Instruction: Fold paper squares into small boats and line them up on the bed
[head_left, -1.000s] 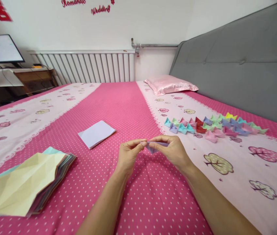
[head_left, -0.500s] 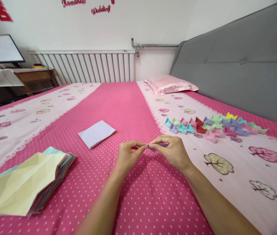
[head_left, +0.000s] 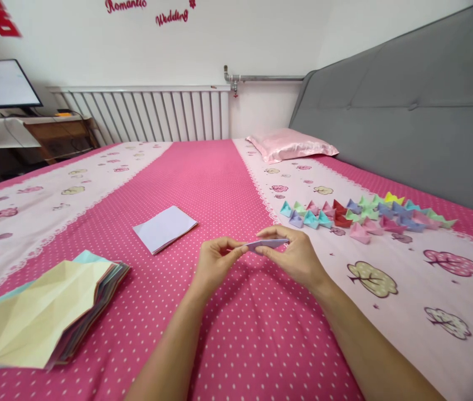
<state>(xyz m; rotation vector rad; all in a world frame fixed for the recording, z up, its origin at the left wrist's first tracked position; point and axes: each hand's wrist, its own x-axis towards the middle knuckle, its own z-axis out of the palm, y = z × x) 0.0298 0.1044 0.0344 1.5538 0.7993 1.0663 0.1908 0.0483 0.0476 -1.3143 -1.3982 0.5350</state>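
A small folded piece of purple paper (head_left: 267, 244) is held up above the pink dotted bedspread, seen nearly edge-on. My left hand (head_left: 218, 258) pinches its left end between thumb and fingertips. On the other side my right hand (head_left: 293, 253) has its thumb against the lower edge, with the index finger arched over the top; the paper's right end lies against the fingers. To the right of my hands, several folded paper boats (head_left: 370, 217) in many colours stand in rows. Left of my hands lies a stack of pale lilac paper sheets (head_left: 165, 228).
A thick pile of creased coloured sheets (head_left: 39, 312), cream on top, lies at the near left. A pink pillow (head_left: 290, 146) rests by the grey headboard (head_left: 403, 100). Behind the bed are a white radiator (head_left: 148, 114) and a desk with a monitor (head_left: 4, 83).
The purple paper has turned so more of its side shows between my hands. My right index finger has lifted from it, and my left hand has shifted slightly left.
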